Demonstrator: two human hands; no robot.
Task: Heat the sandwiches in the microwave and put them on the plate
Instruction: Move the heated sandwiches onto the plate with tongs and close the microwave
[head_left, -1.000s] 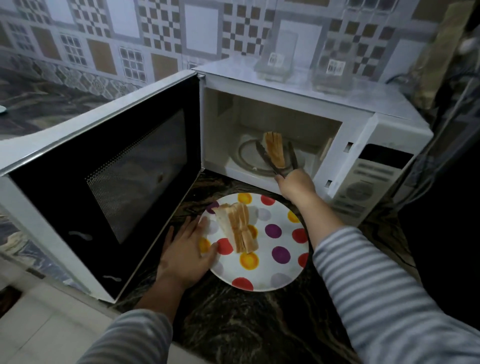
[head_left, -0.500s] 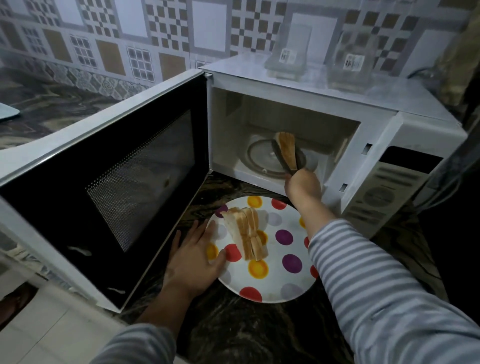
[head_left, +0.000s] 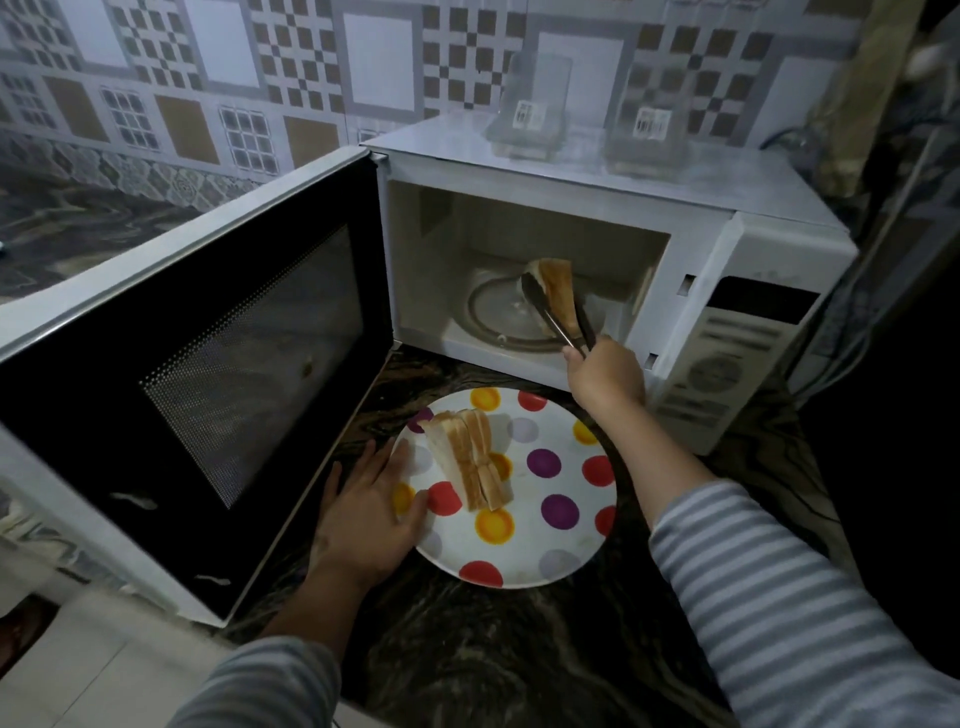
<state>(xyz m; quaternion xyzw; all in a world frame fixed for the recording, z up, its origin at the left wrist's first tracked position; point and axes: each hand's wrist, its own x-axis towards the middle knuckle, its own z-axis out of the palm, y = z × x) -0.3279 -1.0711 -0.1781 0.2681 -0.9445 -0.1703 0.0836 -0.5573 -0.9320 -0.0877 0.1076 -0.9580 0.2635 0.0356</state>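
The white microwave (head_left: 613, 202) stands with its door (head_left: 218, 374) swung wide to the left. Inside, over the glass turntable (head_left: 498, 322), a sandwich (head_left: 560, 296) is clamped between dark tongs (head_left: 556, 322). My right hand (head_left: 605, 376) grips the tongs' handle at the oven's front sill. In front of the oven lies a polka-dot plate (head_left: 561, 499) with sandwich halves (head_left: 470, 465) on its left part. My left hand (head_left: 371, 512) rests flat against the plate's left rim, fingers straight.
Two clear plastic containers (head_left: 535, 109) (head_left: 649, 130) sit on top of the microwave. Cables (head_left: 852, 332) hang at the right behind the control panel (head_left: 727, 358). The dark marble counter (head_left: 493, 649) ends at a light edge near me.
The tongs with the sandwich have lifted slightly off the turntable and drawn a little toward the oven's opening. My left hand stays at the plate's rim.
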